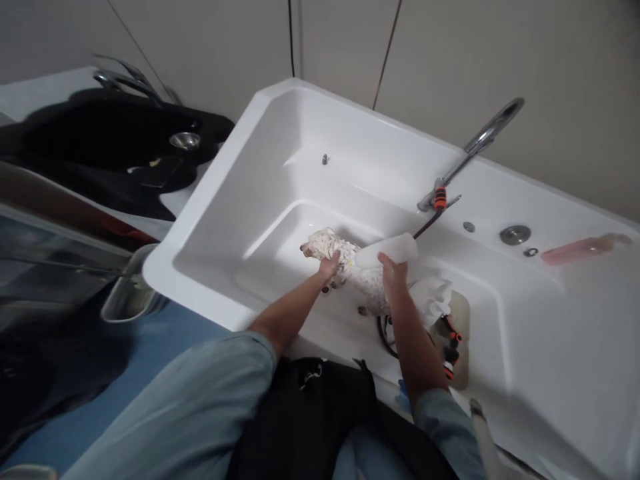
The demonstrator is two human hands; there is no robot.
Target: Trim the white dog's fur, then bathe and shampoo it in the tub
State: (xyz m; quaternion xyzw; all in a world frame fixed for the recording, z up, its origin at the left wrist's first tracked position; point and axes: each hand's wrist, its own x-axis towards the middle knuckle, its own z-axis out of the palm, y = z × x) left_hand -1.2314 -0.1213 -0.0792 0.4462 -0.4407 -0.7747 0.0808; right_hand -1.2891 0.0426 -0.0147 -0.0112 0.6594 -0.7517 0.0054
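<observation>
A small pale dog (367, 280) with wet curly fur stands in the white tub, its head toward the left. My left hand (330, 265) is wrapped against the dog's neck and chest. In my right hand (394, 270) is a white plastic bottle (400, 249), held lying over the dog's back with its narrow end pointing left. The fingers on the bottle's far side are hidden.
The white tub (200, 297) has a chrome faucet (483, 140) at its back wall. A tray (461, 340) with a black and orange sprayer (450, 330) lies right of the dog. A pink bottle (575, 251) rests on the right ledge; a black basin (100, 147) stands left.
</observation>
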